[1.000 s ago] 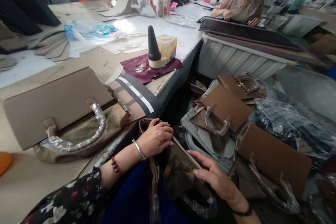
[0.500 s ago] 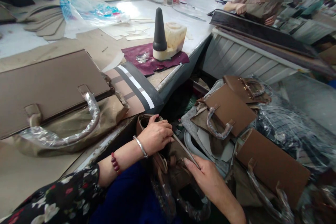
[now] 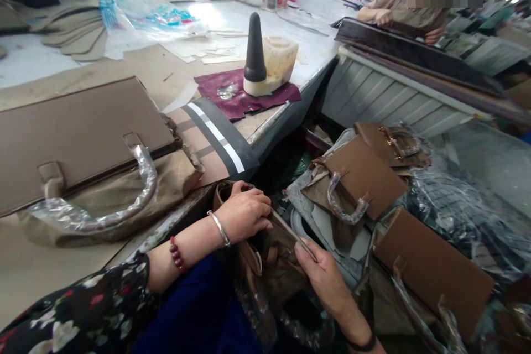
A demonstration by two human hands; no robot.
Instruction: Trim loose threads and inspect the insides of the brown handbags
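Observation:
A dark brown leather handbag (image 3: pixel 277 271) rests in my lap, its handles wrapped in clear plastic. My left hand (image 3: pixel 244 213) grips the bag's upper rim, fingers curled over the edge. My right hand (image 3: pixel 321 276) holds the bag's thin flap edge from the right side, thumb on top. On the table to my left lies a larger taupe handbag (image 3: pixel 78 133) with a plastic-wrapped handle (image 3: pixel 103 215).
Several brown handbags (image 3: pixel 360 171) with wrapped handles are piled at my right. A black cone next to a glue tub (image 3: pixel 276 61) stands on a maroon leather scrap (image 3: pixel 232 99) at the table's edge. A co-worker's arms (image 3: pixel 385 14) rest on a far bench.
The view has tilted down and shifted slightly. My right hand slid left along the bag's flap edge and rotated more upright. My left hand stays on the rim.

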